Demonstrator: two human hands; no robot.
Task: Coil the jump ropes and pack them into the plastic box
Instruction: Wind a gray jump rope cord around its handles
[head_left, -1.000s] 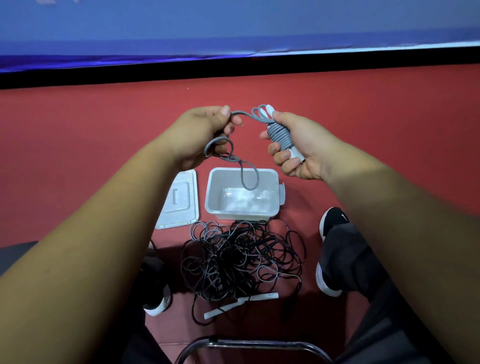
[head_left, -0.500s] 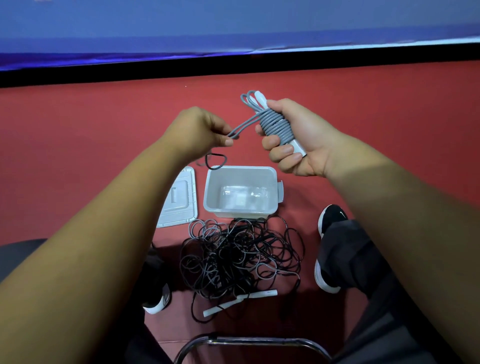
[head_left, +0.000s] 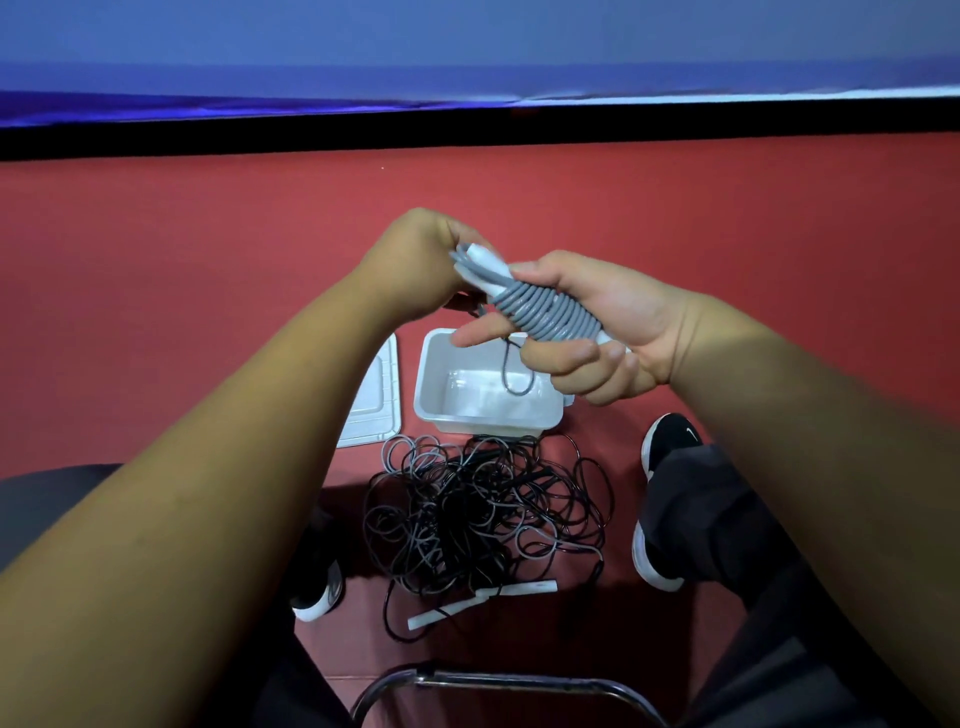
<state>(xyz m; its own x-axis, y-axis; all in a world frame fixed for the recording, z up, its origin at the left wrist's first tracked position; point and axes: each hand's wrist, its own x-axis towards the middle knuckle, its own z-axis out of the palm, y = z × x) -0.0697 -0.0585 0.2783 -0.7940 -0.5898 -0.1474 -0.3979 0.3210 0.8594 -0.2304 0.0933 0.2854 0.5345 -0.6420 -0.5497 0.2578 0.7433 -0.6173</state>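
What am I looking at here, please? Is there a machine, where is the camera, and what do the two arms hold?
There is no machine: these are a person's two bare hands, seen by a camera worn on the head, which looks forward and down. The right hand grips a grey jump rope wound tightly round its white handles; the left hand holds its upper end. Below, on the red floor, lie an open plastic box, its lid beside it, and a tangle of black and grey ropes between the person's shoes.
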